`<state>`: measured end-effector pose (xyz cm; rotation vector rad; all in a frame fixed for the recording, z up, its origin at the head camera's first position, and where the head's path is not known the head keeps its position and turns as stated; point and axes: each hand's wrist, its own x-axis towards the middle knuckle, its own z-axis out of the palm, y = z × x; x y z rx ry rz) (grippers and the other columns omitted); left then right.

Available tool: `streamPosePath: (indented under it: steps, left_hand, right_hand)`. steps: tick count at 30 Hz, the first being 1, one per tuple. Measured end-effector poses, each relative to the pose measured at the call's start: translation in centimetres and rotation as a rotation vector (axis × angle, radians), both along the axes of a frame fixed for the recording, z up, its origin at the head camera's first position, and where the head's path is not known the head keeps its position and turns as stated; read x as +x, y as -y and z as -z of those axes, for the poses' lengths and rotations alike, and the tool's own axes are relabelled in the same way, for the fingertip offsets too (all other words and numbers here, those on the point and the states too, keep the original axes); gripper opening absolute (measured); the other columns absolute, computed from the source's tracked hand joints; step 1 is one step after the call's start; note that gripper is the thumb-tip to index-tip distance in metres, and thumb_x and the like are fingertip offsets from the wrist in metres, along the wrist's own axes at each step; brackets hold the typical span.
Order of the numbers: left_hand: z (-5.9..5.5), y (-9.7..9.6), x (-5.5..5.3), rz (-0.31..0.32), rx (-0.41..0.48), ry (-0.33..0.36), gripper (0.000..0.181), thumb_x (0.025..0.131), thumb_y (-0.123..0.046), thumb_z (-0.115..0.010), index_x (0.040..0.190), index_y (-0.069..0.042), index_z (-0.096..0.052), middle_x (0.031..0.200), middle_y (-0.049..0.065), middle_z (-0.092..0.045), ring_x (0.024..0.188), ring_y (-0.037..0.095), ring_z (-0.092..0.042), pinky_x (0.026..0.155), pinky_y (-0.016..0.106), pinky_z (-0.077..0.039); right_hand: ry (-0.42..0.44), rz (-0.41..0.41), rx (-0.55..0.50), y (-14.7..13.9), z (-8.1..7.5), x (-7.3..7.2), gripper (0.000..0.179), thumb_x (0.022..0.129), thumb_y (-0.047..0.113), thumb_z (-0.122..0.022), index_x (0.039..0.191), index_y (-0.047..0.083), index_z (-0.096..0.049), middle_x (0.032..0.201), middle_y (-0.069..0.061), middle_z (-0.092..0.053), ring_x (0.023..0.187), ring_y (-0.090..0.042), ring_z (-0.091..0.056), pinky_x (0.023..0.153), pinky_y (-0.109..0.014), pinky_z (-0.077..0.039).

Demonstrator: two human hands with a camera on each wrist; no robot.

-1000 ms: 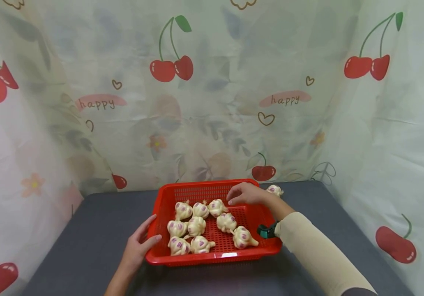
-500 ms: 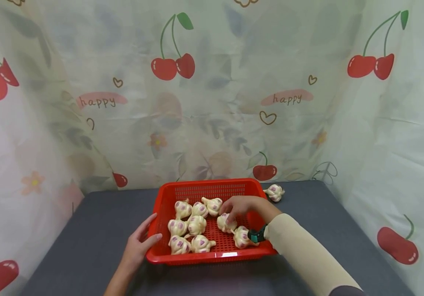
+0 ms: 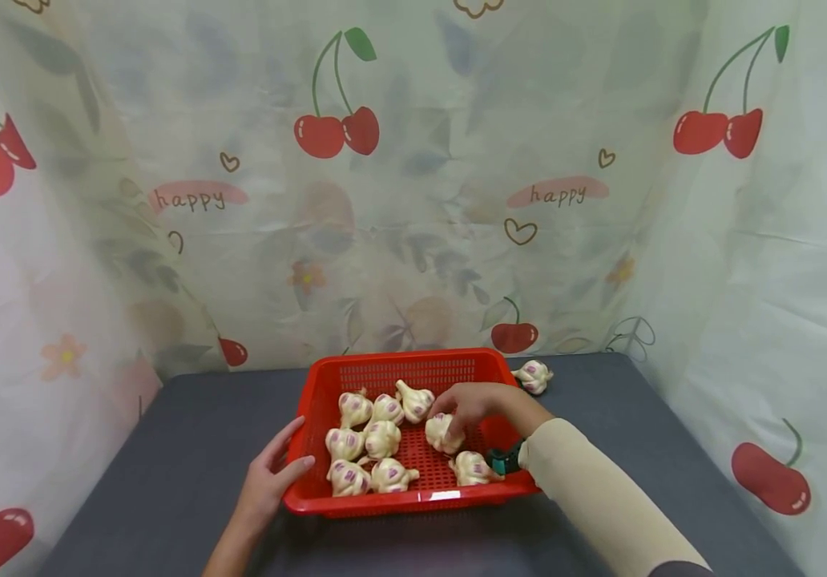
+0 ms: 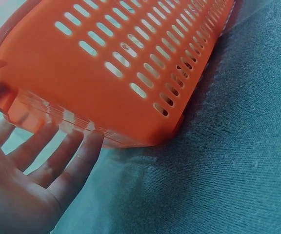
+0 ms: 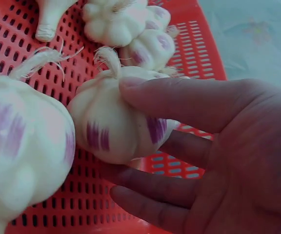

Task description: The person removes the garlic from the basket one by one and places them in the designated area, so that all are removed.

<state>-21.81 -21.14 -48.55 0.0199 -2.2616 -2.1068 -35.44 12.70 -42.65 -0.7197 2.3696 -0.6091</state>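
Note:
In the head view my right hand (image 3: 469, 405) is inside the red basket (image 3: 437, 498), on a garlic bulb (image 3: 441, 433) right of its middle. The right wrist view shows my thumb (image 5: 179, 97) on top of that bulb (image 5: 113, 119) and fingers curving beneath it, pinching it. Another bulb (image 5: 23, 146) lies close by. My left hand (image 3: 269, 473) rests at the basket's left side, thumb at the rim. In the left wrist view its fingers (image 4: 77, 161) are fairly straight against the basket's outer wall (image 4: 72, 73).
Several more garlic bulbs (image 3: 382, 439) sit grouped in the basket's left half, and one bulb (image 3: 473, 469) lies near its front right. A lone bulb (image 3: 533, 377) is on the dark tabletop (image 3: 586, 417) behind the basket's right corner. A printed curtain (image 3: 413, 240) encloses the table.
My right hand has come forward from the basket's back right onto the bulb. The back bulb's stem has swung from right to upper left. My left hand stays put.

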Motion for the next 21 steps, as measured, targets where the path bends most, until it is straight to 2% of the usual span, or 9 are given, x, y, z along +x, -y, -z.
streamPosePath:
  steps: [4, 8, 12, 16, 19, 21]
  left_hand:
    - [-0.1, -0.1, 0.1, 0.002, 0.003, -0.005, 0.06, 0.093, -0.014, -0.065, 0.148, -0.014, -0.041, 0.144, 0.022, -0.044, 0.118, 0.041, -0.054, 0.079, 0.044, -0.056]
    - [-0.1, -0.1, 0.2, 0.005, 0.0, -0.014, 0.06, 0.094, -0.013, -0.065, 0.148, -0.013, -0.04, 0.144, 0.023, -0.043, 0.118, 0.042, -0.054, 0.079, 0.044, -0.056]
    - [0.0, 0.0, 0.1, 0.005, -0.004, -0.016, 0.06, 0.093, -0.013, -0.065, 0.148, -0.013, -0.04, 0.144, 0.024, -0.043, 0.117, 0.042, -0.054, 0.079, 0.044, -0.056]
    - [0.0, 0.0, 0.1, 0.004, -0.003, -0.014, 0.06, 0.093, -0.013, -0.065, 0.148, -0.014, -0.04, 0.144, 0.023, -0.043, 0.117, 0.042, -0.055, 0.078, 0.044, -0.056]
    - [0.0, 0.0, 0.0, 0.003, -0.007, -0.012, 0.06, 0.093, -0.013, -0.065, 0.148, -0.014, -0.04, 0.144, 0.022, -0.043, 0.117, 0.042, -0.055, 0.077, 0.043, -0.056]
    - [0.0, 0.0, 0.0, 0.003, -0.011, -0.01, 0.061, 0.093, -0.014, -0.065, 0.148, -0.015, -0.04, 0.144, 0.022, -0.043, 0.116, 0.041, -0.056, 0.077, 0.043, -0.057]
  right_hand:
    - [0.022, 0.04, -0.09, -0.6, -0.5, 0.0, 0.041, 0.08, 0.012, -0.078, 0.12, 0.017, -0.069, 0.119, 0.001, -0.063, 0.093, -0.017, -0.058, 0.076, -0.038, -0.056]
    - [0.011, 0.045, -0.125, -1.1, -1.3, 0.5, 0.039, 0.081, 0.01, -0.077, 0.12, 0.014, -0.068, 0.121, -0.002, -0.062, 0.099, -0.019, -0.059, 0.077, -0.039, -0.057]
    - [-0.056, 0.02, -0.125, -1.8, -2.1, 0.8, 0.041, 0.08, 0.013, -0.079, 0.12, 0.016, -0.068, 0.123, 0.0, -0.061, 0.111, -0.021, -0.055, 0.083, -0.035, -0.054]
    - [-0.123, 0.021, -0.145, -2.7, -2.5, 1.0, 0.042, 0.081, 0.016, -0.078, 0.121, 0.016, -0.067, 0.123, 0.001, -0.061, 0.117, -0.025, -0.053, 0.092, -0.042, -0.05]
    - [-0.131, 0.054, -0.179, -3.5, -2.6, 1.1, 0.041, 0.081, 0.016, -0.078, 0.121, 0.017, -0.067, 0.123, 0.002, -0.061, 0.119, -0.025, -0.052, 0.094, -0.043, -0.048]
    - [-0.112, 0.072, -0.219, -4.0, -2.7, 1.2, 0.041, 0.083, 0.015, -0.077, 0.121, 0.016, -0.066, 0.124, 0.0, -0.061, 0.118, -0.026, -0.051, 0.09, -0.042, -0.051]
